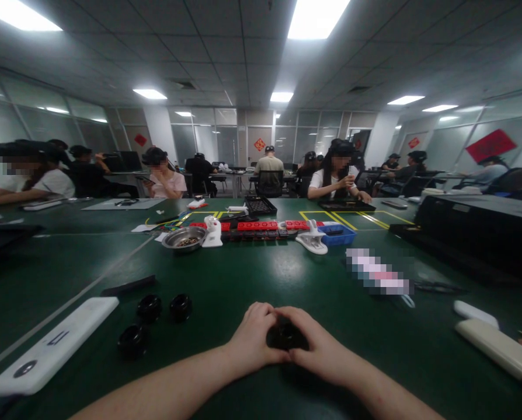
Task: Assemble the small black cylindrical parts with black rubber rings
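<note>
My left hand (253, 335) and my right hand (316, 339) meet low in the middle of the view, fingertips and thumbs curved round a black round part (286, 333). Much of it is hidden by my fingers and it looks dark against the green table. To the left of my hands stand three glossy black ring-shaped parts: one (180, 307) nearest to my left hand, another (149, 307) beside it, and a third (132, 339) closer to me. A flat black strip (128, 286) lies behind them.
A white handheld device (53, 345) lies on the green table (226, 280) at left. Ahead are a metal bowl (184, 238) of small pieces, red bins (261, 226) and a blue tray (337, 234). A cream case (497, 349) sits at right. Several people work beyond.
</note>
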A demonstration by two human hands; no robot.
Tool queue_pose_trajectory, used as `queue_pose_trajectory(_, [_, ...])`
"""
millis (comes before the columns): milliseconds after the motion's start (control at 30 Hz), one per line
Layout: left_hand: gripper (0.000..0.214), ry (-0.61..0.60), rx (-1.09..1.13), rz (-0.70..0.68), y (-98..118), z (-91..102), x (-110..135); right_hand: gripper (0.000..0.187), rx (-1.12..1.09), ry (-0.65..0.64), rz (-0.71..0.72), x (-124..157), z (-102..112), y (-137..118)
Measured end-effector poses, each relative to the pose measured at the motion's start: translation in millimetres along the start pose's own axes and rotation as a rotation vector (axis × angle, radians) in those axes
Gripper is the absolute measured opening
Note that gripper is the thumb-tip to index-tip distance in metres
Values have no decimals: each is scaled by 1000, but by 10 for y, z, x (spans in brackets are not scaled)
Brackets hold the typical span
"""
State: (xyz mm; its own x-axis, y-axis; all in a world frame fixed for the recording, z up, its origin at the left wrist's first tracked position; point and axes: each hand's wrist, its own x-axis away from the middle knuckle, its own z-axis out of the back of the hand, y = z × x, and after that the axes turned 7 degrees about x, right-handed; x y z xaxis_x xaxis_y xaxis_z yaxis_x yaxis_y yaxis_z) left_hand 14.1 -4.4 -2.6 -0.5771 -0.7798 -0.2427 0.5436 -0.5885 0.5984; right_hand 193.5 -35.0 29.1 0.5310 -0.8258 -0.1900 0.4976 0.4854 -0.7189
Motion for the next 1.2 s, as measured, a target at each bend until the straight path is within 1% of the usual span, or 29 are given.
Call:
queue_pose_trajectory(67, [37, 0, 1, 5, 6, 4, -1, 62, 35, 47, -73, 10, -9, 8])
queue_pose_trajectory(100, [37, 1, 1, 9, 11, 6, 0, 60, 59, 76, -110, 10, -13, 12])
queue_pose_trajectory(200, [39, 4, 4, 16, 24, 7, 0, 43, 138, 156, -170, -9, -15, 16])
queue_pose_trajectory(300, [40, 3, 6, 13, 29, 6, 0, 24, 185, 172, -159, -35, -1, 10])
queue_pose_trajectory(367, [40, 2, 9, 10, 27, 5, -1, 21, 137, 130, -101, -42, 13, 8])
queue_pose_trajectory(400, [42, 2, 11, 9, 24, 5, -1, 24, 91, 97, -63, -40, 20, 8])
queue_pose_trajectory(467, [45, 0, 15, 5, 17, 4, 0, 40, -1, 31, -8, -27, 25, 14])
queue_pose_trajectory(500, [46, -2, 15, 4, 13, 4, 0, 48, -30, 13, -8, -18, 24, 18])
queue_pose_trajectory(567, [43, -5, 12, 4, 9, 6, 0, 57, -44, 25, -64, -2, 13, 26])
queue_pose_trajectory(633, [41, -7, 6, 6, 11, 11, 1, 56, -22, 75, -120, 5, -2, 34])
queue_pose_trajectory(733, [40, -13, 4, 6, 22, 19, 1, 43, 38, 129, -130, -8, -16, 39])
queue_pose_trajectory(833, [38, -11, 6, 3, 23, 17, 0, 28, 105, 122, -99, -31, -4, 30])
queue_pose_trajectory(900, [40, -9, 11, -1, 11, 12, -1, 23, 89, 82, -39, -39, 15, 16])
queue_pose_trajectory(933, [42, -9, 14, -4, 2, 9, -1, 25, 59, 56, -8, -40, 23, 10])
queue_pose_trajectory(1000, [47, -8, 20, -10, -14, 6, -2, 38, -3, 11, 23, -32, 30, 5])
queue_pose_trajectory(1100, [43, -2, 19, -11, -22, 10, -2, 52, 0, 20, -42, -15, 12, 19])
queue_pose_trajectory(1167, [41, -1, 14, -9, -13, 14, -1, 51, 40, 68, -95, -15, -5, 37])
queue_pose_trajectory(1200, [40, -1, 12, -7, -6, 15, 0, 46, 62, 92, -107, -20, -9, 44])
